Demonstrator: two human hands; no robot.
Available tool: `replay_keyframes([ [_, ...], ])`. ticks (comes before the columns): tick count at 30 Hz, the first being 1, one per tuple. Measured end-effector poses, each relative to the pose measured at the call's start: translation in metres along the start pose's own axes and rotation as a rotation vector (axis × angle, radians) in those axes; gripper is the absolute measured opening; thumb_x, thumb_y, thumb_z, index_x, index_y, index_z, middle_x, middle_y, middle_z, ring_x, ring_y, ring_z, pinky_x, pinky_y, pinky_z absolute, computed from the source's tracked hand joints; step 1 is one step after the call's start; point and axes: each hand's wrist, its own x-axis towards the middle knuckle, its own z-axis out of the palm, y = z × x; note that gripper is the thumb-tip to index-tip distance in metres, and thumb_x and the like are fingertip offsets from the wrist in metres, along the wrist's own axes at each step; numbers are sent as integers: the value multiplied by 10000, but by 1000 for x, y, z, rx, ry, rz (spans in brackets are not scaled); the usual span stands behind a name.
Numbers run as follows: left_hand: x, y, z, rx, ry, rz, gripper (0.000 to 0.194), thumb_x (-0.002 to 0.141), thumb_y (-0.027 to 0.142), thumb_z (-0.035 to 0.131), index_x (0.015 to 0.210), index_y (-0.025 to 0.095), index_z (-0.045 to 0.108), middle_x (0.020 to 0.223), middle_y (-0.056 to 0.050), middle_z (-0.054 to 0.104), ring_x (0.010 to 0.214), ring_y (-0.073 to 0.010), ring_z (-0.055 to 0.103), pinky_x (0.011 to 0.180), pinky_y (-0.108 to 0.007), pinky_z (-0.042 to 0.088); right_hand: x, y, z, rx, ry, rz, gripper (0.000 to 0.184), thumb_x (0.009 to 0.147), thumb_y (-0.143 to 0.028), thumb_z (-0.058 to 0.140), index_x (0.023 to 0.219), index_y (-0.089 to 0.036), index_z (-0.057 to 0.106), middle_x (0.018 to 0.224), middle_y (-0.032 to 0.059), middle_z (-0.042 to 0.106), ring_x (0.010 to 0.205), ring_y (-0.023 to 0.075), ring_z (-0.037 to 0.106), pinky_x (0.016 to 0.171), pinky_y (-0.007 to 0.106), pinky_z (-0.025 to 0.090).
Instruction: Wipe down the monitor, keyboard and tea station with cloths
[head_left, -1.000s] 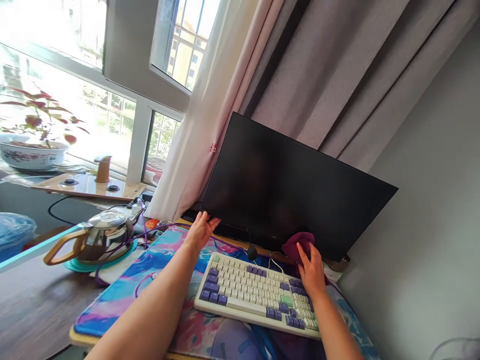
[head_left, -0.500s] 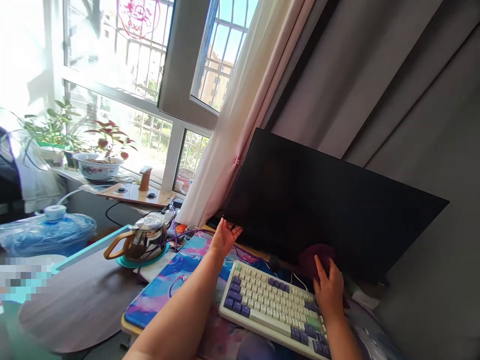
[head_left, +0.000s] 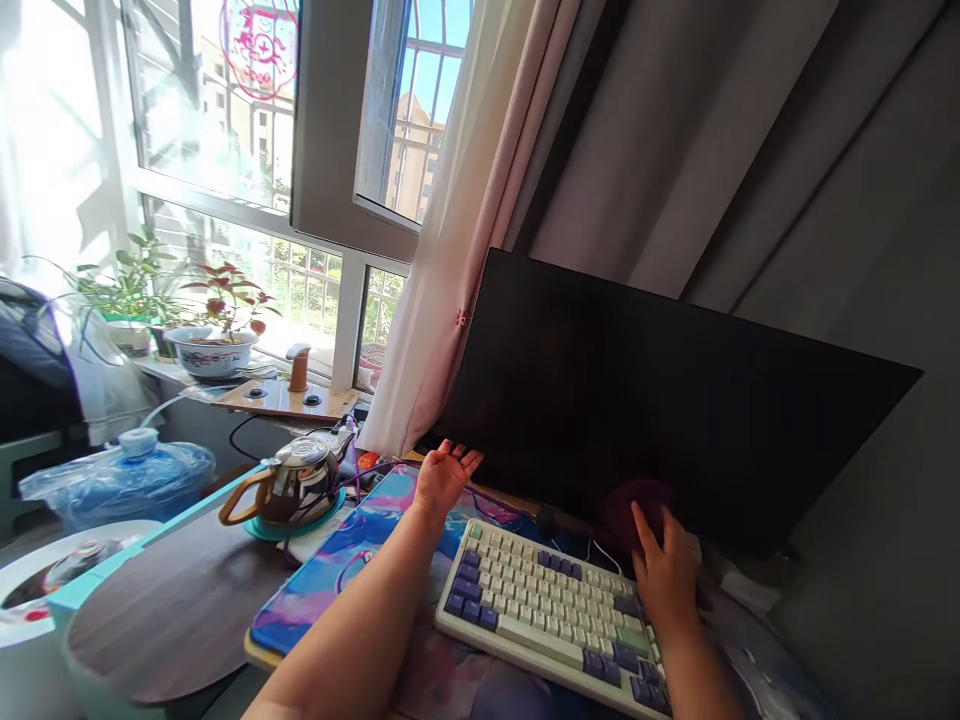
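- Left hand (head_left: 442,480): fingers loosely spread at the monitor's 8 o'clock corner; whether they bear on it, I cannot tell.
- Keyboard (head_left: 544,610): on the surface, at 7 o'clock from the monitor's middle; likely stiff, best held by its case rather than its keys.
- Monitor (head_left: 600,370): dark and tilted in view, beyond the keyboard; probably stiff, weighty and fragile across the screen, so the rim is the safer hold.
- Cloth (head_left: 626,505): at the monitor's 6 o'clock edge; looks soft and light, easily held under flat fingers.
- Right hand (head_left: 667,565): at the cloth's 5 o'clock, fingers parted over it; any pinch is hidden.
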Motion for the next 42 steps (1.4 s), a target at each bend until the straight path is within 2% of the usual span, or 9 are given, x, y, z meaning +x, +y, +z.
replay_keyframes([
  [5, 0, -1, -4, 11, 32, -1, 196, 732, 171, 626, 888, 261, 704, 968, -101, 779, 1062, -320, 740, 1166, -579, 438, 1, -2, 0, 29, -6, 21, 733, 971, -300, 425, 1629, -583, 270, 1607, 8, 414, 1372, 492, 497, 1010, 831, 485],
  [9, 1, -2, -5, 18, 52, -1, 131, 732, 158, 622, 808, 225, 706, 866, -107, 762, 1022, -309, 752, 1160, -552, 469, 2, -4, -1, -5, -6, 9, 813, 946, -243, 447, 1635, -600, 204, 1661, -10, 352, 1376, 499, 486, 1005, 825, 493],
  [16, 0, -3, -4, 21, 85, 5, 41, 714, 140, 626, 695, 176, 621, 826, -82, 731, 1007, -316, 760, 1125, -593, 512, 6, -12, -14, -40, -54, -41, 849, 966, -143, 446, 1675, -511, 161, 1673, 90, 353, 1358, 496, 518, 1002, 772, 523],
  [23, 1, -4, -4, 17, 167, 14, 106, 748, 111, 556, 689, 183, 607, 816, -91, 746, 942, -306, 770, 1087, -603, 533, 9, -17, -17, -52, -49, -34, 884, 950, -130, 433, 1667, -544, 123, 1609, 78, 458, 1338, 488, 544, 987, 774, 526],
  [27, 4, -5, -5, 21, 194, 20, 135, 797, 112, 542, 705, 194, 599, 787, -97, 740, 920, -292, 763, 1074, -578, 542, 7, -14, -15, -106, -63, -34, 929, 923, -135, 478, 1675, -527, 100, 1573, 121, 499, 1329, 477, 570, 990, 744, 547],
  [31, 5, -7, 5, 20, 186, 58, 125, 848, 101, 586, 853, 218, 629, 858, -42, 749, 930, -237, 751, 1076, -528, 546, 6, -11, -12, -192, -74, -41, 899, 944, -218, 467, 1684, -505, 43, 1507, 135, 582, 1318, 457, 598, 992, 710, 568],
  [35, 2, -10, 20, 62, 95, 97, 329, 899, 81, 596, 1151, 286, 648, 1029, -2, 764, 978, -196, 740, 1015, -432, 574, 7, -9, -12, -258, -69, -59, 864, 961, -259, 434, 1683, -499, 25, 1447, 135, 645, 1293, 439, 631, 988, 677, 583],
  [39, -1, -8, 25, 42, 102, 57, 239, 1064, 263, 476, 1221, 252, 656, 1044, -43, 770, 990, -208, 723, 948, -379, 577, 14, -12, -19, -243, -66, -104, 813, 973, -266, 395, 1664, -549, 75, 1414, 135, 666, 1258, 427, 655, 949, 687, 600],
  [42, -1, -6, 25, 19, 105, 34, 342, 1108, 398, 394, 1225, 233, 670, 1050, -59, 766, 986, -211, 711, 960, -379, 569, 21, -16, -24, -259, -96, -124, 817, 973, -249, 386, 1640, -603, 76, 1415, 118, 670, 1282, 420, 649, 864, 663, 622],
])
